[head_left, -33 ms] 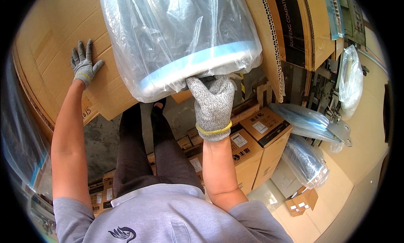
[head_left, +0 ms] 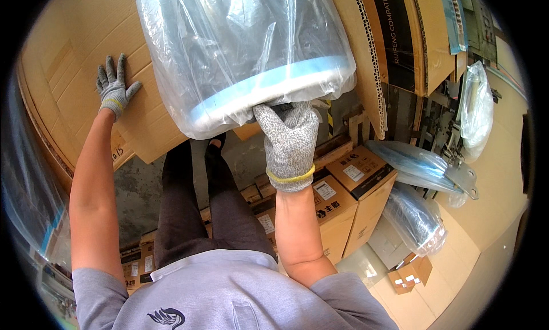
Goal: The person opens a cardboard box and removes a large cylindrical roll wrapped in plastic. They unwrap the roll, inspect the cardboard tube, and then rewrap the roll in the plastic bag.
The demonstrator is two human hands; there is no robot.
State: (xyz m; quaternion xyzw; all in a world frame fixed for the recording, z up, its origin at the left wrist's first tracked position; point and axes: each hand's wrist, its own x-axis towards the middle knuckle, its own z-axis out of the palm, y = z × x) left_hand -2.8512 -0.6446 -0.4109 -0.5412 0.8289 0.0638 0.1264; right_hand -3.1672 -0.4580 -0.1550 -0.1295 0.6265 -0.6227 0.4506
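A large, dark, flat piece wrapped in clear plastic lies over the cardboard. A light-blue strip and a thick white edge run along its near side. My right hand, in a grey knit glove with a yellow cuff, grips that edge near its middle. The thumb shows at the edge, while the fingers are curled under and mostly hidden. My left hand, in a matching glove, rests with spread fingers on a broad brown cardboard sheet, to the left of the wrapped piece.
Cardboard boxes with white labels stand low by my legs. Upright cardboard and a black-striped carton are at the far right. Plastic-wrapped parts and a metal plate lie to the right. More plastic sheeting hangs at the left.
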